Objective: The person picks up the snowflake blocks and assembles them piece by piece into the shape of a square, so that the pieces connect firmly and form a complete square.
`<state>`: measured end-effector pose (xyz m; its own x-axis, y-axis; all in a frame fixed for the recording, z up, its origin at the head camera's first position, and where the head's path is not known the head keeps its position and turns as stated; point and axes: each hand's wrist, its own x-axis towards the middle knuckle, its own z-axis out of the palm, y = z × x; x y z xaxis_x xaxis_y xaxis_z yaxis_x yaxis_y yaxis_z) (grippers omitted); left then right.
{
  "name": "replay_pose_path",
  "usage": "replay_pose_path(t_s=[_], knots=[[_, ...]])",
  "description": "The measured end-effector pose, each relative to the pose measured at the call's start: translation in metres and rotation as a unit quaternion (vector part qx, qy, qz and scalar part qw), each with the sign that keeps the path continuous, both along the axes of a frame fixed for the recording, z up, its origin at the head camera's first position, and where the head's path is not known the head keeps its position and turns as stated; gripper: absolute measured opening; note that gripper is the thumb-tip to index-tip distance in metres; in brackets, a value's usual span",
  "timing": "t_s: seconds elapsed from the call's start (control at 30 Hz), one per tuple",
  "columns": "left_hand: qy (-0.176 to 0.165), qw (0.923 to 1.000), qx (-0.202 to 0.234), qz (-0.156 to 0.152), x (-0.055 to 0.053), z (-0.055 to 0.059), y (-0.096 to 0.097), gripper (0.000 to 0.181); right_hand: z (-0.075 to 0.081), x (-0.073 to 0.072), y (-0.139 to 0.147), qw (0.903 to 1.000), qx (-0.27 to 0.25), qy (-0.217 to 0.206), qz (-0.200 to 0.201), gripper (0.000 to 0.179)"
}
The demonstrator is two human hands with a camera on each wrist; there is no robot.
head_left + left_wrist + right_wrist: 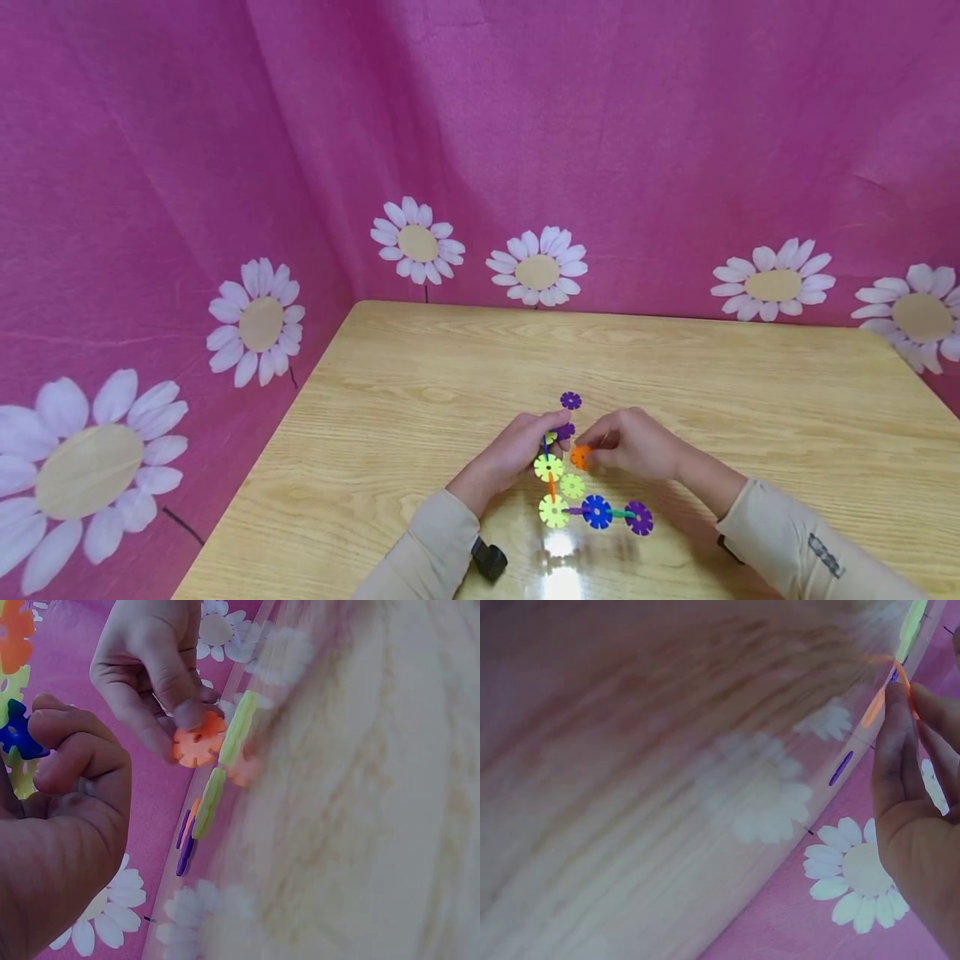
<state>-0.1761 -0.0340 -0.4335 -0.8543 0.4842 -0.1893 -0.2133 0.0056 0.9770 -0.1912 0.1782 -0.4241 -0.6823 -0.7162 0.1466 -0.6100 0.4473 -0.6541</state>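
Note:
My left hand grips a chain of notched plastic building discs near its far end. In the left wrist view its curled fingers are at a blue disc joined to yellow-green ones. Toward me the chain bends right, through a yellow-green disc and a blue disc to a purple disc. My right hand pinches a single orange disc between thumb and fingers, just right of the chain. In the right wrist view this orange disc appears edge-on.
A loose purple disc lies on the wooden table beyond the hands. Yellow-green discs lie flat near the orange one. A pink cloth with printed daisies stands behind and left of the table. A black device sits at my left wrist.

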Motion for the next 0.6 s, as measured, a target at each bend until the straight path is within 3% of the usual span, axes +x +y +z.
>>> replay_pose_path(t_s=[0.07, 0.23, 0.43, 0.6], knots=[[-0.001, 1.0000, 0.002, -0.001, 0.000, 0.000, 0.000, 0.048, 0.002, -0.001, 0.001, 0.9997, -0.016, -0.009, -0.015, 0.017], [-0.008, 0.9999, 0.008, -0.001, -0.001, -0.001, 0.000, 0.056, 0.011, -0.001, 0.004, 0.9929, -0.058, -0.078, -0.069, 0.019], [-0.017, 0.9998, 0.006, 0.008, -0.001, -0.002, 0.000, 0.056, 0.020, -0.001, 0.006, 0.9775, -0.090, -0.149, -0.120, 0.020], [-0.024, 0.9996, 0.012, 0.013, -0.001, -0.001, 0.000, 0.053, 0.026, 0.000, 0.008, 0.9565, -0.130, -0.224, -0.134, 0.027]])
